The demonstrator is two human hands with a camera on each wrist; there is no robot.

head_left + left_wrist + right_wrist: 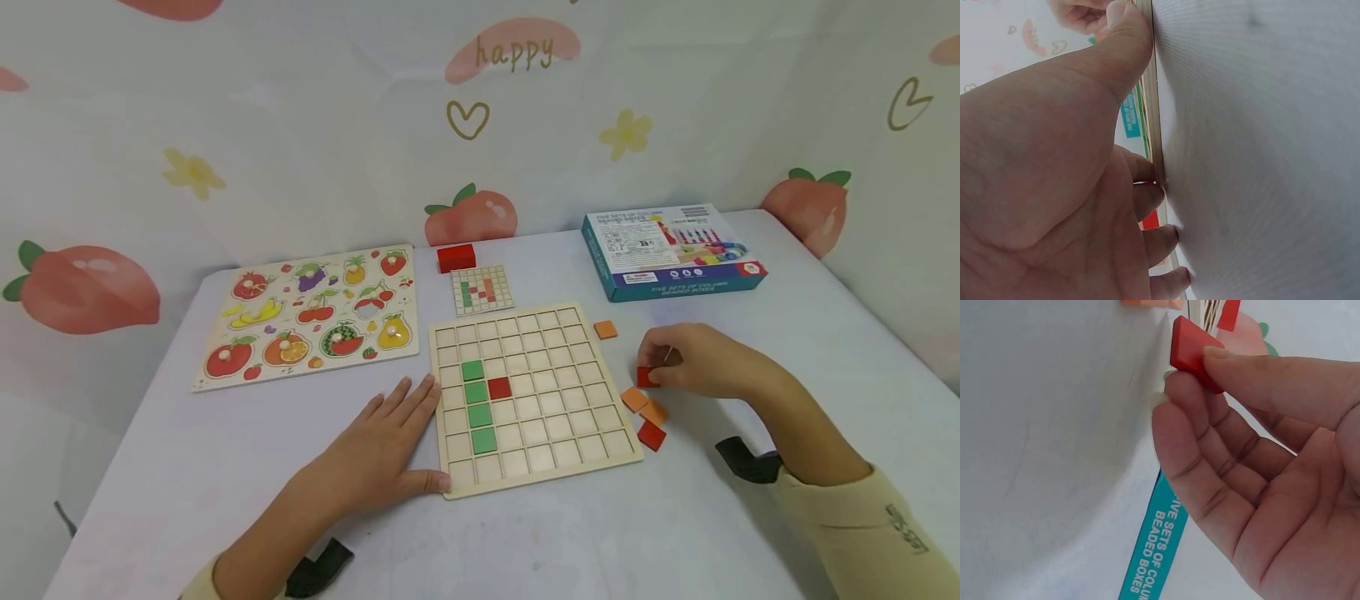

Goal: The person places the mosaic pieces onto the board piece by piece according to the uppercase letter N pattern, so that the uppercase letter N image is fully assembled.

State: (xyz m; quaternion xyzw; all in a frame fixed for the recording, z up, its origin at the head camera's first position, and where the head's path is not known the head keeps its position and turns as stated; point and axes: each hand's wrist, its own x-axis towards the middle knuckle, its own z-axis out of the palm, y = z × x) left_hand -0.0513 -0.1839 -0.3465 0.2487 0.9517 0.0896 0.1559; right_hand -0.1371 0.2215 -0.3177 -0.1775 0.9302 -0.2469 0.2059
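Lying flat on the desk, the grid board is touched along its left edge by the left hand, whose fingers are held straight, with the thumb laid at the board's near left corner. Past the board's right edge, a red tile is pinched between the thumb and fingers of the right hand — whether the tile touches the desk cannot be told. Likewise right of the board, two orange tiles are seen close together, with a second red tile just on their near side; another orange tile is found by the board's far right corner. On the board itself, four green tiles are set in one column, and a third red tile is placed in the cell right of the second green one from the top. Just beyond the board's far edge a pattern card is laid, with a red block behind it. Left of the board a fruit puzzle is set — and a printed box is placed beyond the far right corner.
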